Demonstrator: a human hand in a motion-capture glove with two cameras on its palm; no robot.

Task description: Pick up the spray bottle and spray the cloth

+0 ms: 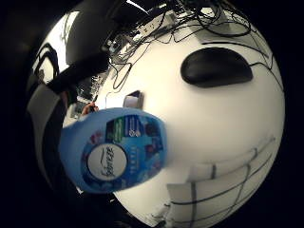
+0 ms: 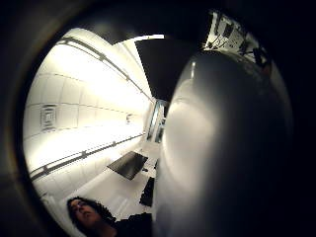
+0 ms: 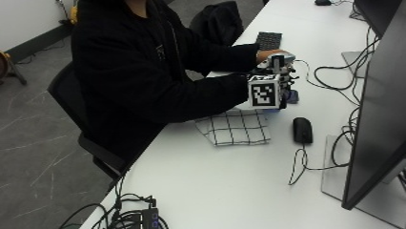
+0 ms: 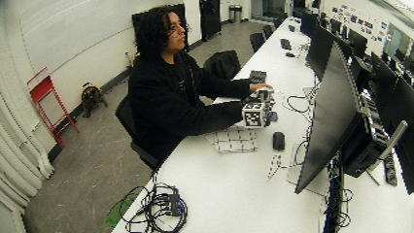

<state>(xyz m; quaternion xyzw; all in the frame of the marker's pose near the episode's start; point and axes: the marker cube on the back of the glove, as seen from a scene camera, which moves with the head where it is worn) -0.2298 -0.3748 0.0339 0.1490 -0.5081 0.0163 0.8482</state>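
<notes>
Blue spray bottle point(image 1: 116, 149) fills the palm view above the white tabletop point(image 1: 199, 123), apparently gripped by the right hand point(image 3: 274, 80), near the checked cloth point(image 3: 235, 127).

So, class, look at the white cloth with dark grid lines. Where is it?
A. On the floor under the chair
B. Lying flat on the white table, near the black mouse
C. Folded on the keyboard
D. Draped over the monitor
B: the outside view shows the checked cloth flat on the table, close to the mouse.
</notes>
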